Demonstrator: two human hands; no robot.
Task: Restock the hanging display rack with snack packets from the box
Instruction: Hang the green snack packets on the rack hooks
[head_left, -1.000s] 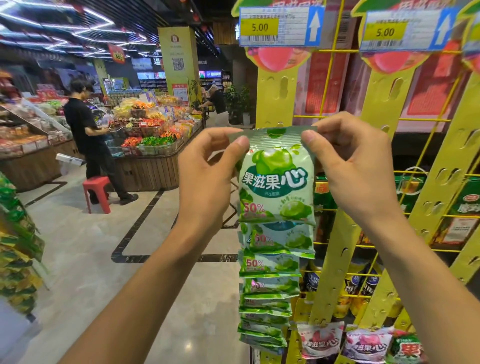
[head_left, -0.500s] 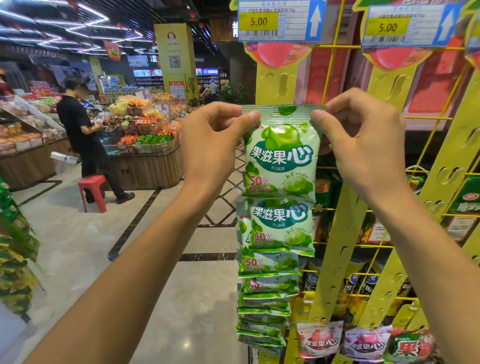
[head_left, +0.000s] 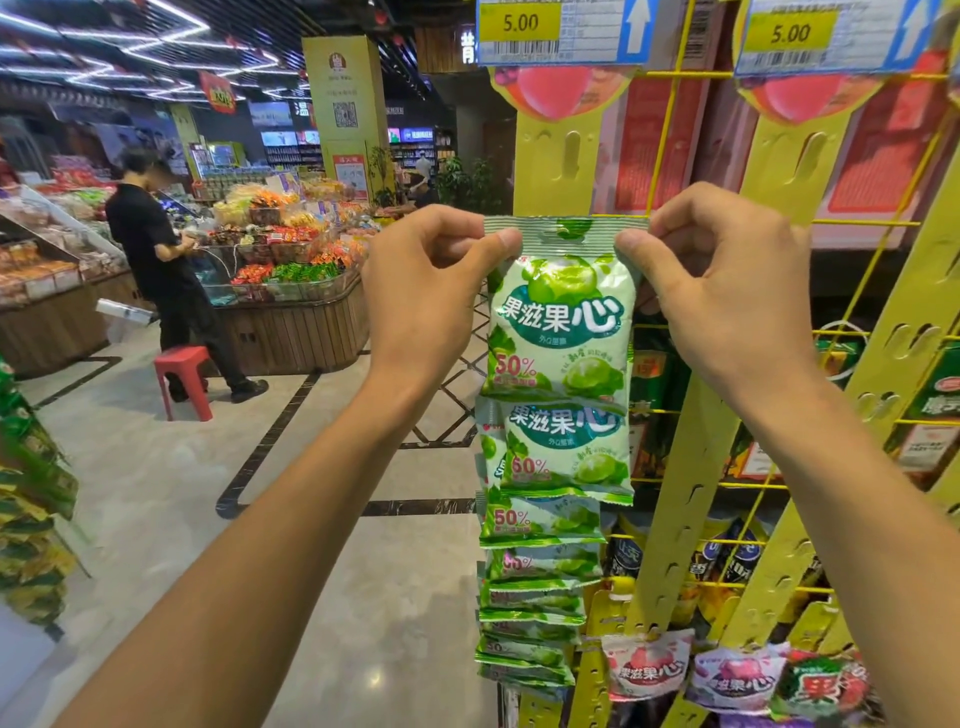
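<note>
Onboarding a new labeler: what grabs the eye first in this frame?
Dead centre, the green snack packet held up by its top corners: left hand and right hand each have a pinch grip on the seal. Below it, a column of matching green packets hangs down the yellow display strip. Top edge, two yellow 5.00 price tags stand out.

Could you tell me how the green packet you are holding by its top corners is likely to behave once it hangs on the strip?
Probably light: the left hand and right hand only pinch the packet. Its puffed, glossy film looks floppy and maybe slippery.
</note>
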